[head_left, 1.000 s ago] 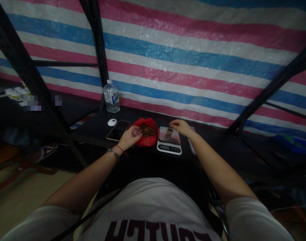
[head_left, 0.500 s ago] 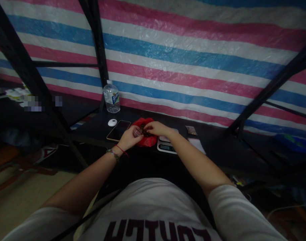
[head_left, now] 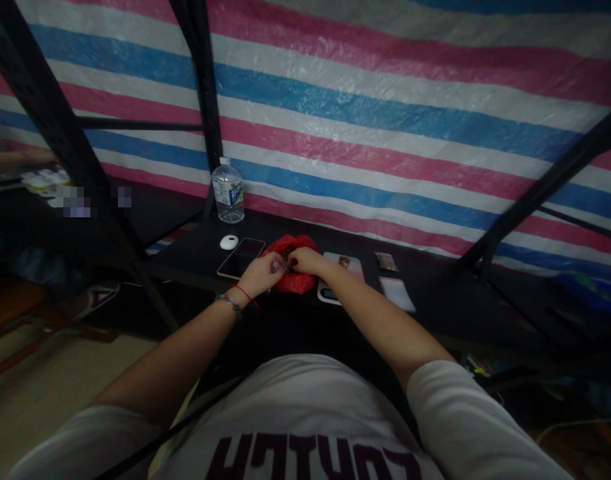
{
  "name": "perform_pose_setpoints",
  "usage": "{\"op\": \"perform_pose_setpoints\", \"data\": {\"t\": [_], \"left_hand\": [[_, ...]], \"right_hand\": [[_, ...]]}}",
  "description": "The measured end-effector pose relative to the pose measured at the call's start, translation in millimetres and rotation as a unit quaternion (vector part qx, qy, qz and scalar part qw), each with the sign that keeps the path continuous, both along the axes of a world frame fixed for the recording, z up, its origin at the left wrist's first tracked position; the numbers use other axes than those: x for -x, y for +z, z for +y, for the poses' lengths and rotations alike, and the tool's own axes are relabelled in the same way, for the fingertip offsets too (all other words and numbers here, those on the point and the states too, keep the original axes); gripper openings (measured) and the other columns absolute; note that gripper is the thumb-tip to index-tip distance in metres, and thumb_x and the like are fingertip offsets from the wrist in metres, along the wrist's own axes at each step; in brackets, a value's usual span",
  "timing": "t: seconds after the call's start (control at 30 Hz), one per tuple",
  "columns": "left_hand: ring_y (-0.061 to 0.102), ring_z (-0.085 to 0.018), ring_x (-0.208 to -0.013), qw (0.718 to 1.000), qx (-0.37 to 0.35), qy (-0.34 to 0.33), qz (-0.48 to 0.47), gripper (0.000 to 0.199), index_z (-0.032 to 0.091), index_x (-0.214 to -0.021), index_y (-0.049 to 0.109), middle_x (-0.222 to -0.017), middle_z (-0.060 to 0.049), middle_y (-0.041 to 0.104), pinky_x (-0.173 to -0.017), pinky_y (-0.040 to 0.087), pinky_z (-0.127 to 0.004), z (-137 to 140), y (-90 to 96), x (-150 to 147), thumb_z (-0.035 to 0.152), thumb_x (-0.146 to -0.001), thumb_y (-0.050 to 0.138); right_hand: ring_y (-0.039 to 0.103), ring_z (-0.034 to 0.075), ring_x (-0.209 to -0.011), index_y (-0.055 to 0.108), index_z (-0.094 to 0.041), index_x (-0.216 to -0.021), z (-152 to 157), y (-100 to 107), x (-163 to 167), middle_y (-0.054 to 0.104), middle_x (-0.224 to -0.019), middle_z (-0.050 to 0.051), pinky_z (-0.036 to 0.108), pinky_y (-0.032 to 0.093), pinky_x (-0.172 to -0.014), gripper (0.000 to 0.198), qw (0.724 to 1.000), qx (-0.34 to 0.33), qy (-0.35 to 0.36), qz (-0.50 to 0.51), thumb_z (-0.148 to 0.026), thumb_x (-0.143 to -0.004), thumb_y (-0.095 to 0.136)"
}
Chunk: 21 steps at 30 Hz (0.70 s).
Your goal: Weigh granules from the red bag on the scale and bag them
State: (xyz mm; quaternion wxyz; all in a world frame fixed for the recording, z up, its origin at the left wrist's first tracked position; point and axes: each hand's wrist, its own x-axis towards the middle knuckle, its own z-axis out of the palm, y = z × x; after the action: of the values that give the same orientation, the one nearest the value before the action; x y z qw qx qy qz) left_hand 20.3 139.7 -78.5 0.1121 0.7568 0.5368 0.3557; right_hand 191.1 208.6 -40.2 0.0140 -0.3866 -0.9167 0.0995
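Note:
A red plastic bag (head_left: 298, 285) lies open on the black table, with small dark brown pieces inside that are too small to name. Over its left side my left hand (head_left: 262, 271) is closed around a small clear plastic bag (head_left: 279, 266). My right hand (head_left: 306, 259) reaches in from the right, fingertips pinched together at the clear bag's mouth. Whatever those fingers hold is hidden. Partly under my right forearm sits a white digital scale (head_left: 329, 294), with a small brownish item (head_left: 344, 261) on its plate.
A phone (head_left: 241, 259) and a white rounded case (head_left: 229, 242) lie left of the red bag. Behind them stands a clear bottle (head_left: 229, 193). Right of the scale are a filled packet (head_left: 386, 261) and flat clear bags (head_left: 397, 294). Another person's arm (head_left: 20, 160) shows far left.
My right hand has drawn closer to the left hand and the clear bag's mouth. The scene has shifted slightly right, uncovering more of the scale's plate. Another person's arm has appeared far left.

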Motion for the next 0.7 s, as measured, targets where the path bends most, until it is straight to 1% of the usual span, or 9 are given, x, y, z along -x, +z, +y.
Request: {"op": "perform_pose_setpoints", "data": {"t": [0.1, 0.17, 0.23, 0.3, 0.4, 0.47, 0.53, 0.63, 0.7], "left_hand": [[0.066, -0.019, -0.071, 1.0, 0.01, -0.005, 0.004, 0.02, 0.02, -0.091, 0.066, -0.082, -0.004, 0.071, -0.067, 0.047, -0.027, 0.2, 0.9, 2.2, 0.025, -0.074, 0.056], [0.065, -0.019, -0.07, 1.0, 0.018, 0.003, -0.008, 0.019, 0.021, -0.088, 0.067, -0.08, -0.003, 0.071, -0.067, 0.047, -0.027, 1.2, -0.1, 3.7, 0.026, -0.074, 0.055], [0.065, -0.018, -0.072, 0.999, 0.024, 0.011, -0.029, 0.018, 0.021, -0.086, 0.067, -0.081, -0.003, 0.071, -0.068, 0.047, -0.026, 2.8, -2.3, 4.8, 0.028, -0.075, 0.055], [0.065, -0.017, -0.074, 0.998, 0.022, 0.008, -0.052, 0.018, 0.021, -0.084, 0.067, -0.083, -0.003, 0.071, -0.07, 0.048, -0.026, 4.6, -5.0, 5.3, 0.03, -0.076, 0.055], [0.064, -0.016, -0.072, 0.997, 0.014, 0.001, -0.076, 0.017, 0.02, -0.083, 0.067, -0.081, -0.002, 0.071, -0.069, 0.048, -0.025, 6.1, -7.0, 5.7, 0.027, -0.075, 0.054], [0.063, -0.016, -0.069, 0.996, 0.011, 0.008, -0.084, 0.016, 0.019, -0.081, 0.068, -0.077, -0.001, 0.07, -0.066, 0.047, -0.025, 5.9, -6.0, 6.1, 0.026, -0.073, 0.055], [0.064, -0.016, -0.069, 0.995, 0.004, 0.009, -0.095, 0.016, 0.018, -0.08, 0.068, -0.078, -0.002, 0.071, -0.066, 0.048, -0.026, 5.1, -4.0, 6.7, 0.025, -0.072, 0.055], [0.065, -0.017, -0.075, 0.993, -0.012, -0.017, -0.116, 0.018, 0.017, -0.082, 0.068, -0.085, -0.004, 0.072, -0.071, 0.049, -0.027, 3.8, -2.1, 6.9, 0.024, -0.073, 0.055], [0.065, -0.016, -0.074, 0.992, -0.015, -0.035, -0.121, 0.019, 0.017, -0.083, 0.069, -0.084, -0.003, 0.072, -0.072, 0.05, -0.027, 3.1, -2.7, 6.0, 0.023, -0.073, 0.054]], "right_hand": [[0.065, 0.017, -0.081, 0.074, -0.015, -0.096, 0.4, -0.2, -3.4, 0.074, -0.095, 0.007, 0.023, 0.044, -0.071, 0.025, 1.0, -0.005, 0.0, 0.016, -0.01, -0.076, 0.061], [0.064, 0.016, -0.083, 0.073, -0.015, -0.101, 0.0, -2.1, -2.3, 0.073, -0.098, 0.007, 0.022, 0.044, -0.071, 0.026, 0.998, 0.009, 0.029, 0.05, -0.014, -0.077, 0.063], [0.064, 0.015, -0.079, 0.072, -0.015, -0.1, -0.7, -5.0, 1.6, 0.073, -0.096, 0.007, 0.021, 0.043, -0.069, 0.025, 0.995, 0.032, 0.063, 0.076, -0.015, -0.077, 0.063], [0.063, 0.015, -0.074, 0.073, -0.014, -0.096, -1.1, -7.4, 6.5, 0.073, -0.092, 0.007, 0.021, 0.043, -0.067, 0.021, 0.993, 0.046, 0.074, 0.077, -0.014, -0.078, 0.063], [0.062, 0.014, -0.073, 0.073, -0.013, -0.095, -1.3, -7.4, 10.8, 0.073, -0.092, 0.007, 0.021, 0.042, -0.067, 0.02, 0.996, 0.041, 0.054, 0.059, -0.014, -0.079, 0.061], [0.062, 0.013, -0.075, 0.073, -0.015, -0.098, -1.3, -4.7, 10.0, 0.073, -0.094, 0.006, 0.02, 0.041, -0.066, 0.023, 0.998, 0.031, 0.028, 0.036, -0.012, -0.079, 0.06], [0.063, 0.014, -0.075, 0.073, -0.016, -0.098, -1.2, -0.9, 6.7, 0.074, -0.093, 0.005, 0.02, 0.041, -0.064, 0.025, 1.0, 0.021, 0.005, 0.014, -0.009, -0.078, 0.06], [0.063, 0.014, -0.074, 0.074, -0.015, -0.096, -0.2, 4.1, 0.3, 0.074, -0.092, 0.006, 0.021, 0.04, -0.063, 0.024, 1.0, 0.011, -0.011, 0.004, -0.009, -0.078, 0.06], [0.063, 0.014, -0.075, 0.074, -0.015, -0.096, 0.8, 6.7, -3.4, 0.074, -0.092, 0.007, 0.021, 0.04, -0.064, 0.025, 1.0, 0.001, -0.016, 0.006, -0.009, -0.077, 0.059]]}}
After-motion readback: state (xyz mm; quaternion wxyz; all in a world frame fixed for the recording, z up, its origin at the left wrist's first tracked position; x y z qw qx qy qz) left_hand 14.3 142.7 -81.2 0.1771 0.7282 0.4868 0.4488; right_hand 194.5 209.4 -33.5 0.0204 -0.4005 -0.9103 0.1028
